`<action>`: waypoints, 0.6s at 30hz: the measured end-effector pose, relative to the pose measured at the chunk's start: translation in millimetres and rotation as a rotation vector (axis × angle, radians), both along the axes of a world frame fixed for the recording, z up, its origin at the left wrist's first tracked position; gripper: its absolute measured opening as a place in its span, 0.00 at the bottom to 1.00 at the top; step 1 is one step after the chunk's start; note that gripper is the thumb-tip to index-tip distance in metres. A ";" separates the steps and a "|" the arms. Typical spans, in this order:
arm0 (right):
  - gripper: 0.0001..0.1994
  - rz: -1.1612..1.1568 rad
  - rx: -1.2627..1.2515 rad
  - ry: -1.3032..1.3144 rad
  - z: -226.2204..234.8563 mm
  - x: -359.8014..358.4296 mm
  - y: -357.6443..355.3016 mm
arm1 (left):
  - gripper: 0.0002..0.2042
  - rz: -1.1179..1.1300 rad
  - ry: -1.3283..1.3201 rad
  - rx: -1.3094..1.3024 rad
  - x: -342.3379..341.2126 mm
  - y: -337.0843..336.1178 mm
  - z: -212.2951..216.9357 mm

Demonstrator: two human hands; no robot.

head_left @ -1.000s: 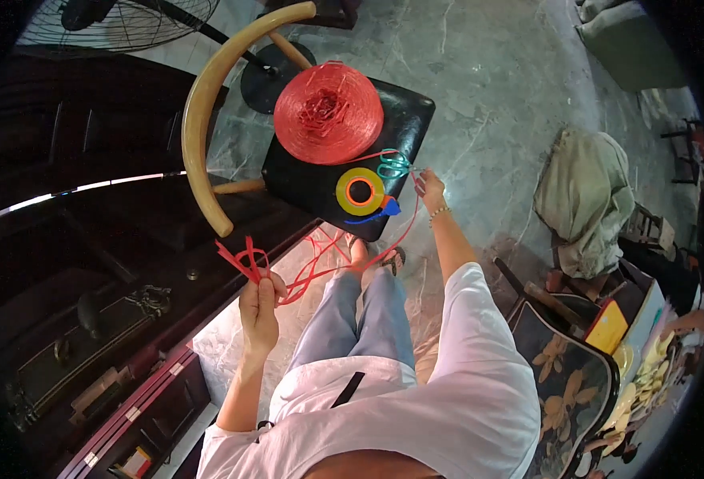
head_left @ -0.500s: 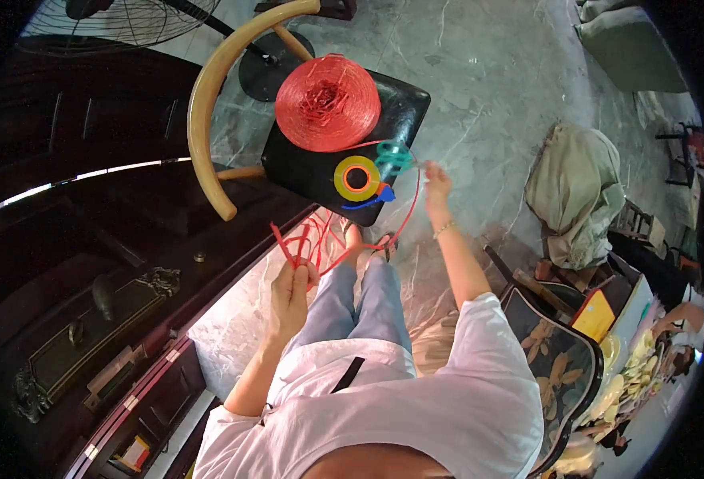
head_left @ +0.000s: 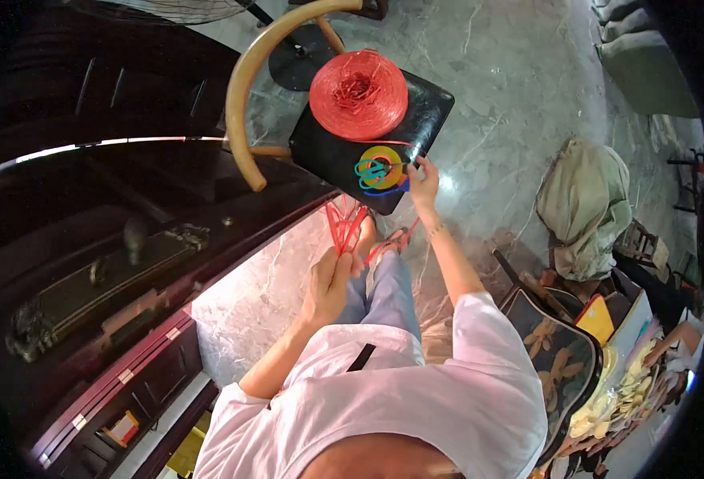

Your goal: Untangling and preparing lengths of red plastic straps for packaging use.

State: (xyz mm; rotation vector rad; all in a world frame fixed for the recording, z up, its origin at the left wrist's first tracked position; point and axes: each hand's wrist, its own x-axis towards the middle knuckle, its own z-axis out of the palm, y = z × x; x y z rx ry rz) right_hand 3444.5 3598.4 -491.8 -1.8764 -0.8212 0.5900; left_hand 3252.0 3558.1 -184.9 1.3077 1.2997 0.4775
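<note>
My left hand [head_left: 329, 281] is closed around several strands of red plastic twine [head_left: 347, 226], which fan out above the fingers. My right hand [head_left: 424, 185], at the right edge of the black chair seat [head_left: 320, 156], pinches the blade end of a pair of scissors with teal handles [head_left: 370, 177]. Those handles lie over a yellow tape roll [head_left: 386, 152] with an orange core; a blue piece [head_left: 384, 192] shows beside it. A large red twine roll [head_left: 360, 94] sits on the seat's far part. From it a strand runs toward my right hand, and more twine hangs below that hand.
The chair's curved wooden armrest [head_left: 244, 104] rises left of the seat. Dark carved furniture [head_left: 168, 180] fills the left side. On the right stand a cloth-covered bundle [head_left: 579, 199], a floral-backed chair [head_left: 547, 351] and a pile of pale scraps [head_left: 619, 399].
My right hand has moved left with the scissors, bringing their handles over the tape roll. My left hand, with the red strands, is nearer the middle. The view has shifted slightly.
</note>
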 end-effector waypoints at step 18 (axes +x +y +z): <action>0.05 0.594 0.272 0.585 434.2 -14.8 -66.6 | 0.13 -0.136 -0.278 0.059 11.1 -18.1 127.1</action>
